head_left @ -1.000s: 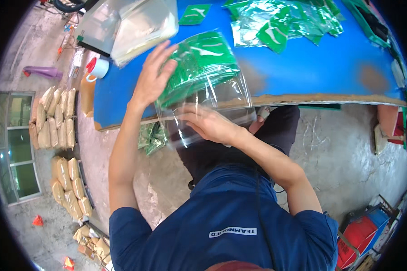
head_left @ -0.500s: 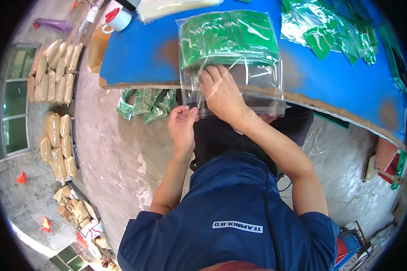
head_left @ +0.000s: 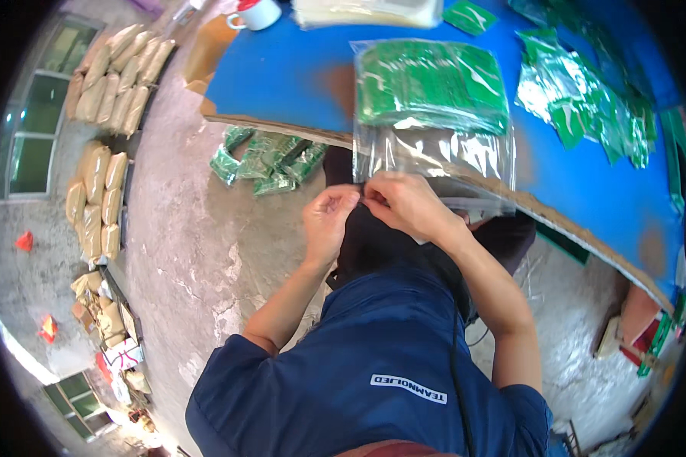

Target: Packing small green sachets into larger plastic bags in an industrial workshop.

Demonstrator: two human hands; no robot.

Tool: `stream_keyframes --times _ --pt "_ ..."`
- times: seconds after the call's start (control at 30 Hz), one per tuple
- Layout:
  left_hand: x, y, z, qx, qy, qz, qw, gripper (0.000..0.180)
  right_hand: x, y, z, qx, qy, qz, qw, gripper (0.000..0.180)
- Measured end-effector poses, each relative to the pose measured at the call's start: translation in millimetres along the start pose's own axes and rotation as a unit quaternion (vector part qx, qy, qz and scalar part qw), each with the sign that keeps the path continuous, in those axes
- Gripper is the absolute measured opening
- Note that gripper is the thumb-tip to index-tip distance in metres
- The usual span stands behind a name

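Observation:
A clear plastic bag (head_left: pixel 427 158) lies on the blue table (head_left: pixel 282 87), its near end hanging over the front edge. Inside, at its far end, sits a thick stack of green packets (head_left: pixel 434 84). My left hand (head_left: pixel 329 221) pinches the near left corner of the bag between thumb and forefinger. Right beside it my right hand (head_left: pixel 413 206) is closed on the same edge, its fingers curled and the thumb side toward the left hand. The exact bit of plastic between the fingertips is too small to see.
Loose green packets (head_left: pixel 579 107) lie heaped at the table's right; a single green packet (head_left: pixel 469 17) and a stack of clear bags (head_left: pixel 366 11) are at the back. A white mug (head_left: pixel 255 15) stands back left. Green bundles (head_left: pixel 270 160) rest below the table edge. Brown sacks (head_left: pixel 122 76) line the left.
My right hand has left the middle of the bag and come down to its near left corner, beside my left hand. The view has shifted a little.

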State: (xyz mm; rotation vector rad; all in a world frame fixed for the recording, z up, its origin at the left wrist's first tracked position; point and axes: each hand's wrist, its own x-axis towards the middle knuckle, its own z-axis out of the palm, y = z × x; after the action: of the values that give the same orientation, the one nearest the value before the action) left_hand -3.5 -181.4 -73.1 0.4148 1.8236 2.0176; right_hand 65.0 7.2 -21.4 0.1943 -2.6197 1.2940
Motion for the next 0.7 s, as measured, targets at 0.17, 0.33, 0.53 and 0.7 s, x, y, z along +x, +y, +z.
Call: stream_keyframes --times 0.17,0.33,0.53,0.7 --pt "126 96 53 0.093 -0.120 0.135 0.979 0.062 -6 -7 -1 0.001 0.005 0.015 1.000 0.010" --pt "206 44 122 0.417 -0.138 0.127 0.889 0.097 -50 -15 -22 0.079 0.058 0.052 0.994 0.007" --pt "228 55 78 0.413 -0.127 0.179 0.884 0.099 -309 30 -61 0.534 0.540 0.239 0.605 0.009" --pt "221 67 106 0.458 -0.146 0.246 0.842 0.084 -586 31 -11 0.342 0.872 0.316 0.150 0.036"
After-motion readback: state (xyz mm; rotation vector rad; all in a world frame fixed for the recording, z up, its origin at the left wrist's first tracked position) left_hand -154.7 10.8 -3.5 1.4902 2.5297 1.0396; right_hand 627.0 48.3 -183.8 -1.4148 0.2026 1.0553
